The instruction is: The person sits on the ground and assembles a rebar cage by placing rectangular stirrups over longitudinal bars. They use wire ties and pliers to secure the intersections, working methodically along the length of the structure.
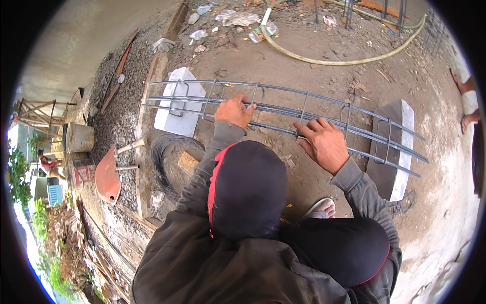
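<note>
A long, narrow rebar cage (281, 88) of ribbed steel bars with bent wire stirrups lies across two blocks. Under its left end is a white block (174, 125); a block with a dark top and white side (383, 180) supports the right end. My left hand (234, 110) is closed at the middle bars, left of centre, its fingertips curled round them. Farther right, my right hand (326, 146) reaches over the near bar, with thumb and fingers closed about the lower end of a stirrup (304, 107). My palm hides part of the bars there.
A coil of dark wire (161, 164) rests left of my knees, with a wood piece (188, 163) inside. Beyond it lie a red shovel blade (108, 177) and gravel. A hose (329, 62) curves across the far ground. Another person's feet (464, 121) stand at right.
</note>
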`<control>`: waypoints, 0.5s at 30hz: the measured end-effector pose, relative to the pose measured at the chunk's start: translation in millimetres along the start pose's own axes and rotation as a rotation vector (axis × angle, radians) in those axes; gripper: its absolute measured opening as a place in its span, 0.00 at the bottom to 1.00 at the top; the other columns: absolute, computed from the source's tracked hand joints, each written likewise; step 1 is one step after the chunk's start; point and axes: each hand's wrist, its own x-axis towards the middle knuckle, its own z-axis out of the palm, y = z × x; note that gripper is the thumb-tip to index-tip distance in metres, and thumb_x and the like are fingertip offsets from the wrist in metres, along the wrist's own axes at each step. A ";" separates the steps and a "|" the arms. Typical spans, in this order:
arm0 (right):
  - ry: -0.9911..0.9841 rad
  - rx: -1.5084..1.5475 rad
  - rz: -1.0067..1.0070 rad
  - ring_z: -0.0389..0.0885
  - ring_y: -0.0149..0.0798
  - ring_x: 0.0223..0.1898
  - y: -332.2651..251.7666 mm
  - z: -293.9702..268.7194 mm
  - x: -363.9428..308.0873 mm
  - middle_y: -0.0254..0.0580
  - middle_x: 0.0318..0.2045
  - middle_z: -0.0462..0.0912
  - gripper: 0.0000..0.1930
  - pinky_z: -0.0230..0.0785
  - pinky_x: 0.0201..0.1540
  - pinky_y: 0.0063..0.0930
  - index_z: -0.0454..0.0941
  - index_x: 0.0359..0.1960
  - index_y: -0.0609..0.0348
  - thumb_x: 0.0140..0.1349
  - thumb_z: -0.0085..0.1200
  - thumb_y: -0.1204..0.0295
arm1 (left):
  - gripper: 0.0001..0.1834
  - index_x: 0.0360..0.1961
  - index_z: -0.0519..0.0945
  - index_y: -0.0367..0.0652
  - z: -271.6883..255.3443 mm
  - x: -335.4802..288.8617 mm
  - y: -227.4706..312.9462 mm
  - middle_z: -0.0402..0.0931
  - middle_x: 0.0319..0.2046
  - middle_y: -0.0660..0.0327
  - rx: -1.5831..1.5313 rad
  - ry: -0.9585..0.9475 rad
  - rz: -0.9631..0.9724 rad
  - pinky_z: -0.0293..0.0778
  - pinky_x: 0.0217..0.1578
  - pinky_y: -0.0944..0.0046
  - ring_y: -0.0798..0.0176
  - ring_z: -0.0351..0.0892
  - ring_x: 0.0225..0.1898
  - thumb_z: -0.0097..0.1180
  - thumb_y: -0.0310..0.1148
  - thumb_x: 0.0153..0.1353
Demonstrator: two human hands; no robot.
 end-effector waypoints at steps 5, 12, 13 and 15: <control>0.067 0.028 0.002 0.79 0.46 0.48 5.9 11.1 -1.6 0.40 0.42 0.83 0.20 0.74 0.49 0.40 0.81 0.52 0.56 0.61 0.64 0.62 | 0.16 0.38 0.86 0.49 0.7 2.1 -4.7 0.82 0.23 0.60 -0.038 0.000 0.011 0.78 0.30 0.54 0.52 0.85 0.27 0.74 0.44 0.54; 0.027 0.033 0.061 0.80 0.45 0.51 5.1 1.7 -8.1 0.41 0.46 0.81 0.26 0.73 0.52 0.42 0.76 0.61 0.53 0.61 0.64 0.61 | 0.17 0.40 0.85 0.46 27.9 19.9 -46.7 0.83 0.26 0.58 0.009 0.021 0.168 0.76 0.30 0.55 0.52 0.83 0.29 0.74 0.45 0.56; 0.163 0.052 0.065 0.79 0.46 0.50 9.2 -6.4 -22.3 0.40 0.46 0.80 0.28 0.72 0.52 0.41 0.74 0.63 0.50 0.61 0.64 0.62 | 0.18 0.43 0.85 0.46 24.0 22.8 -46.9 0.82 0.27 0.61 0.024 -0.031 0.122 0.74 0.30 0.58 0.57 0.80 0.28 0.73 0.44 0.58; 0.457 0.087 0.075 0.81 0.46 0.44 28.3 -28.4 -58.3 0.41 0.43 0.81 0.23 0.77 0.44 0.40 0.77 0.61 0.50 0.64 0.63 0.62 | 0.19 0.48 0.85 0.44 7.2 28.6 -32.2 0.79 0.27 0.65 0.025 -0.002 0.064 0.70 0.29 0.65 0.66 0.75 0.28 0.71 0.43 0.61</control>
